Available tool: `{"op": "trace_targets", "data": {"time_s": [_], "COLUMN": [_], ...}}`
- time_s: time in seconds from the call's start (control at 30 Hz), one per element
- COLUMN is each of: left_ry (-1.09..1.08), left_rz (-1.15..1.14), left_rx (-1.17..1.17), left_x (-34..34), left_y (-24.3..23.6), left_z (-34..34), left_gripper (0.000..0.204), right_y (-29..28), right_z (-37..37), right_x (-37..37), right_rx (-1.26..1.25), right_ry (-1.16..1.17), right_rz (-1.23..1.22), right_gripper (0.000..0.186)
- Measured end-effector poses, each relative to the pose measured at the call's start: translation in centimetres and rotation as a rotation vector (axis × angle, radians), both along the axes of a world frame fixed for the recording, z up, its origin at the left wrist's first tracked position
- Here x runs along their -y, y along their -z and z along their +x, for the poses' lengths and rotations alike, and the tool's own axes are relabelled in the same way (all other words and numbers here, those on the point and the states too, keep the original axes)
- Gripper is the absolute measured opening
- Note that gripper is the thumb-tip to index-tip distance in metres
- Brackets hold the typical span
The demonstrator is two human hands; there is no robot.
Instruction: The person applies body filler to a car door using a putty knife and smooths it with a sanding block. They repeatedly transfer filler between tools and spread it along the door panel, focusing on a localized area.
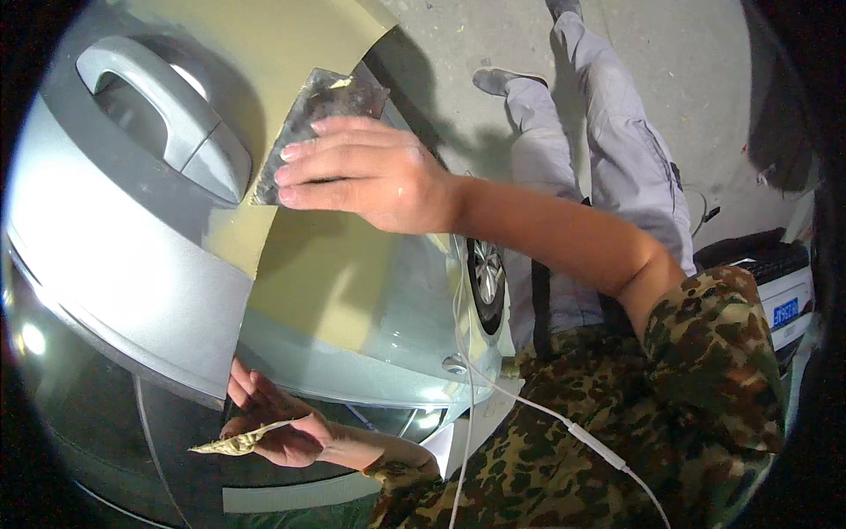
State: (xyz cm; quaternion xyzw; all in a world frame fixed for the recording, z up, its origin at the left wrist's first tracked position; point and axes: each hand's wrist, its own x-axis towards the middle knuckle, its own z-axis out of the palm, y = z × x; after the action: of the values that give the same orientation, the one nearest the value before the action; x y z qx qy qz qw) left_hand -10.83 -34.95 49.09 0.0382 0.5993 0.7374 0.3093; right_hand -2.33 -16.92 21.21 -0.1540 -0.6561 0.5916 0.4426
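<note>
My right hand [379, 172] grips a dark, flat putty spreader [330, 97], its fingers laid across the face and the thumb hidden. The spreader's lower edge meets the yellowish patch on the silver car door [176, 282], just right of the door handle [167, 110]. Lower left, my left hand [286, 432] holds a thin plate seen nearly edge-on, with a lump of yellowish putty [238, 443] on it. That hand is beside the door's rear edge and the dark window, with its fingers partly curled. Tan filler also covers part of the rear panel [317, 282].
A white cable [529, 406] hangs across my camouflage shirt [634, 414]. Beyond the rear panel is a car wheel [486, 282]. My legs in grey trousers [617, 132] stand on the concrete floor [705, 62]. Another white vehicle [784, 291] is at the right edge.
</note>
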Motion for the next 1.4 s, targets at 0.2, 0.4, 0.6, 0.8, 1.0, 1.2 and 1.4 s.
{"op": "trace_targets", "data": {"time_s": [0.2, 0.4, 0.6, 0.8, 1.0, 1.2, 1.4], "left_ry": [0.011, 0.038, 0.070, -0.039, -0.049, -0.034, 0.083], "left_rz": [-0.012, 0.021, 0.003, 0.042, 0.038, -0.020, 0.006], "left_rx": [-0.009, 0.002, -0.017, 0.004, -0.020, -0.059, -0.049], "left_x": [0.4, 0.4, 0.7, -0.3, 0.1, 0.6, 0.2], "left_y": [0.0, 0.0, -0.1, 0.2, 0.0, -0.4, -0.4], "left_z": [0.0, 0.1, 0.0, 0.3, 0.6, 0.4, 0.6], "left_gripper": [0.087, 0.085, 0.084, 0.027, 0.028, 0.030, 0.033], "right_y": [-0.4, 0.6, 1.5, 0.9, 1.7, 4.2, 5.2], "right_z": [1.6, 0.5, -0.7, 0.9, 1.1, -0.9, -3.2], "right_x": [1.1, -2.7, -3.2, -0.2, -2.6, -7.0, -8.0], "right_rx": [0.064, -0.034, -0.148, -0.093, -0.094, -0.216, -0.355], "right_ry": [0.011, 0.013, -0.123, -0.102, -0.063, -0.169, -0.206], "right_rz": [-0.012, 0.107, 0.126, 0.045, 0.181, 0.377, 0.438], "right_gripper": [0.024, 0.025, 0.031, 0.028, 0.030, 0.029, 0.029]}}
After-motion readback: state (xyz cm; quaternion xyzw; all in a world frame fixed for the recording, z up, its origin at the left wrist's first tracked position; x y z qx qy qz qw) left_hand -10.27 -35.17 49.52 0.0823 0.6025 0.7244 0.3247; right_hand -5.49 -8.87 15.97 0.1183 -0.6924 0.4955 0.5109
